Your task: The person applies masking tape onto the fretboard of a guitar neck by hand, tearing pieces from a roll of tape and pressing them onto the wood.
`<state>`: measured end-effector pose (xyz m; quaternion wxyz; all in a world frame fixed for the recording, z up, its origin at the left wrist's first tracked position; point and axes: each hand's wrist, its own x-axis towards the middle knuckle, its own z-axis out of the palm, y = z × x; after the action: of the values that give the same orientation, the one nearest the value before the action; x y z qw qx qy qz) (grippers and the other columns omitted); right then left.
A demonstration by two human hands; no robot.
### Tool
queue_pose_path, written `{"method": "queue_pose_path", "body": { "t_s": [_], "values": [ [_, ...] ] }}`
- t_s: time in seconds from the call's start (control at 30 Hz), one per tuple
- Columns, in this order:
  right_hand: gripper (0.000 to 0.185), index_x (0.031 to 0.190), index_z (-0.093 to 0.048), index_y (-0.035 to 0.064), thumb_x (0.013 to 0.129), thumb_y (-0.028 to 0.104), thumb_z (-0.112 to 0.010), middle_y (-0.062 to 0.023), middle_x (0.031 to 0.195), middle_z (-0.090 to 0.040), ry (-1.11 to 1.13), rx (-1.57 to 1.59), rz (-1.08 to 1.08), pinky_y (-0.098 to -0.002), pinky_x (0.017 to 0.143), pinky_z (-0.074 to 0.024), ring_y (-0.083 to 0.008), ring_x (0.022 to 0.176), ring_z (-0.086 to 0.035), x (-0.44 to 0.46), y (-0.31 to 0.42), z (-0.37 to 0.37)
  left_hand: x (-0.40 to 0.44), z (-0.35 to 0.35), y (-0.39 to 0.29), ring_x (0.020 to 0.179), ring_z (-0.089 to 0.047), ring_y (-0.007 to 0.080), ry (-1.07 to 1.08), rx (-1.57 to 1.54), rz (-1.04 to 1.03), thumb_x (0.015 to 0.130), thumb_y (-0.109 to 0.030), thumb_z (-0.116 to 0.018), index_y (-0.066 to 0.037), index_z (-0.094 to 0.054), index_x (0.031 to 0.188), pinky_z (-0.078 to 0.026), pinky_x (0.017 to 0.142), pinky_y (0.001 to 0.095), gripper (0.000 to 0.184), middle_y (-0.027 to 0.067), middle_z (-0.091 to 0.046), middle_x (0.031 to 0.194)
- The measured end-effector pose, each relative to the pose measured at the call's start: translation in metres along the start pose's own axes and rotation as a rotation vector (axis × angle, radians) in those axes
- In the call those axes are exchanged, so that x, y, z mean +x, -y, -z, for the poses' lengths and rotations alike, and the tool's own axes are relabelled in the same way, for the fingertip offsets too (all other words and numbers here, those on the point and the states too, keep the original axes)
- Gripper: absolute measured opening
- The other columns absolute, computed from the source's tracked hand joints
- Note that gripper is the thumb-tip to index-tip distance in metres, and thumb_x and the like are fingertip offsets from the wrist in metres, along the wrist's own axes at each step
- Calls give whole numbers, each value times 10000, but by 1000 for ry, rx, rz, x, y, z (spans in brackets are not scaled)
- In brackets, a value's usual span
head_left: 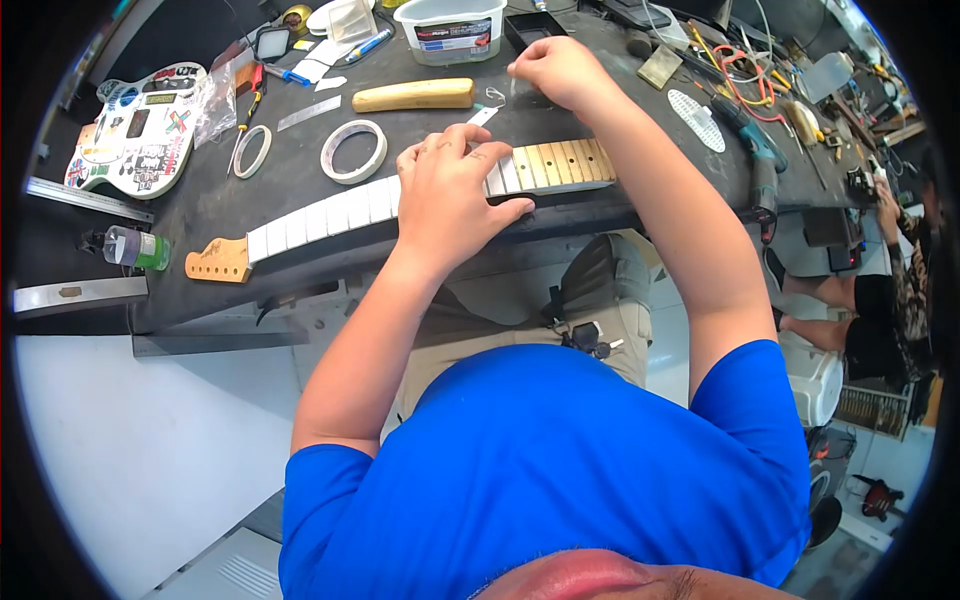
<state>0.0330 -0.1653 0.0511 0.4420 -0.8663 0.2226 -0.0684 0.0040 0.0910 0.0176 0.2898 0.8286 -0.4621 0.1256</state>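
Note:
A guitar neck [330, 218] lies along the bench's front edge, its wooden headstock at the left. White strips cover most of its fretboard, while the right end shows bare wood with dark dots. Across the neck rests my left hand [452, 185], fingers spread and thumb on the near side. My right hand [560, 72] is raised above the bench beyond the neck's right end, fingertips pinched together; what they hold, if anything, is too small to name. Between the hands lies a small white piece [483, 115]. A tape roll [353, 152] sits left of my left hand.
Behind the neck are a wooden block [413, 95], a plastic tub [452, 30] and a metal ruler [309, 113]. A stickered guitar body [137, 130] lies left, near a bottle [137, 248]. At right are a power drill [760, 160], tools, and another person [885, 300].

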Motion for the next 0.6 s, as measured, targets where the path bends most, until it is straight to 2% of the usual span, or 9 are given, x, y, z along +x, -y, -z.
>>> {"method": "queue_pose_path", "body": {
  "t_s": [0.1, 0.23, 0.3, 0.33, 0.4, 0.5, 0.6],
  "values": [
    [253, 1094, -822, 18, 1007, 255, -826, -5, 943, -763, -77, 115, 241, -303, 810, -534, -98, 881, -658, -15, 0, 16, 0, -4, 0, 1317, -635, 325, -30, 56, -17, 734, -418, -1024, -173, -814, 1309, -421, 1162, 549, 659, 65, -704, 1386],
    [209, 1126, -804, 19, 1039, 208, -816, 19, 977, -758, -79, 219, 354, -261, 849, -527, -66, 922, -652, -55, -1, 35, 10, 0, -4, 1369, -609, 341, 138, 94, 53, 749, -485, -995, -131, -805, 1313, -405, 1193, 577, 693, 102, -693, 1436],
    [212, 1099, -809, 26, 1019, 223, -814, -33, 954, -789, -94, 272, 418, -314, 838, -564, -118, 894, -708, -82, 3, 35, 14, 0, -7, 1380, -604, 346, 211, 151, 80, 761, -508, -977, -110, -796, 1321, -398, 1204, 587, 710, 119, -691, 1450],
    [214, 1085, -811, 30, 1009, 230, -813, -59, 942, -805, -102, 299, 452, -340, 833, -582, -144, 881, -736, -93, 5, 35, 16, 1, -9, 1403, -594, 350, 230, 161, 90, 774, -500, -963, -105, -793, 1321, -384, 1218, 599, 696, 129, -686, 1467],
    [198, 1088, -799, 33, 1013, 215, -816, -51, 965, -799, -158, 289, 517, -332, 859, -578, -146, 904, -737, -108, 1, 29, 18, 2, -12, 1447, -574, 359, 266, 185, 108, 801, -484, -934, -95, -785, 1321, -357, 1247, 623, 667, 148, -677, 1500],
    [170, 1081, -785, 37, 1014, 188, -826, -54, 1055, -775, -249, 250, 638, -341, 905, -577, -182, 1004, -736, -136, 5, 18, 9, 2, -6, 1478, -576, 344, 105, 95, 39, 876, -346, -875, -74, -772, 1315, -388, 1258, 563, 526, 153, -670, 1519],
    [118, 1068, -787, 46, 1009, 139, -829, -93, 1123, -751, -293, 261, 768, -374, 927, -580, -235, 1054, -729, -150, 7, 8, 19, 13, 24, 1453, -609, 367, -59, -616, 102, 927, -241, -797, -42, -766, 1314, -456, 1234, 520, 436, 184, -679, 1501]
  ]
}}
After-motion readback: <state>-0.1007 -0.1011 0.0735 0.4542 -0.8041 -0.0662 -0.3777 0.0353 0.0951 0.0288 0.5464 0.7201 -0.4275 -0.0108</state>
